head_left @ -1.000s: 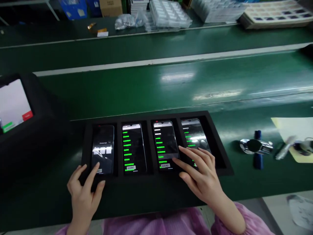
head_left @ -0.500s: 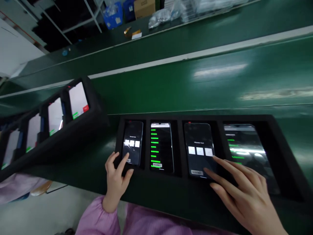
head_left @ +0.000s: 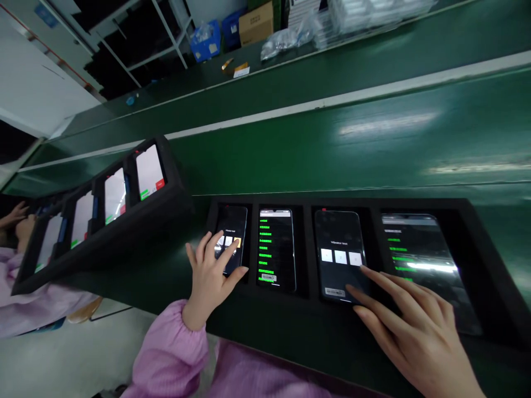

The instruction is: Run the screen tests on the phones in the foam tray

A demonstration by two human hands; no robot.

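Note:
Several smartphones lie face up in the slots of a black foam tray (head_left: 307, 243). My left hand (head_left: 211, 273) is open over the leftmost phone (head_left: 234, 218), its index fingertip on the right square of a "Vibrator test" screen; that square shows orange. Beside it a phone (head_left: 277, 243) displays a list in green text. My right hand (head_left: 415, 323), fingers spread, rests at the third phone (head_left: 338, 226), with fingertips at its lower right; three white squares show there. The rightmost phone (head_left: 418, 237), with green lines and glare, is partly covered by my right hand.
At left, a second black tray (head_left: 178, 193) holds several phones with white screens. Another person's hands (head_left: 25, 226) are at its far end. Behind the green bench surface (head_left: 290, 149) stand a blue bin (head_left: 206, 41), a cardboard box (head_left: 256, 25) and plastic bags (head_left: 286, 41).
My left hand has moved up and right, its index finger now on the right square, which turned from white to orange. My right hand stays by the third phone. The view has shifted slightly.

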